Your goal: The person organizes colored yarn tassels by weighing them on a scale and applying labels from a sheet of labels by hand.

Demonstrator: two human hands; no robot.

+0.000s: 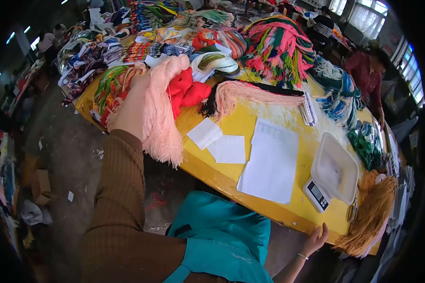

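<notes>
My left hand (140,85) reaches to the far left side of the yellow table. It is at a pale pink hank of thread (161,113), whose loose ends hang over the table's edge. The thread covers most of its fingers, which seem closed on the hank. Right beside it lies a bright red hank (189,89). My right hand (315,241) is at the front edge of the table, fingers apart, with nothing in it. Near it are a small digital scale (318,194) with a white plastic tub (335,167) and a golden-brown hank (370,212).
White paper sheets (271,160) lie mid-table. Behind them stretches a black and pink hank (259,92). Heaps of coloured yarn (281,49) cover the back. Scissors (352,212) lie by the brown hank. A person in a dark red top (366,75) stands at the right.
</notes>
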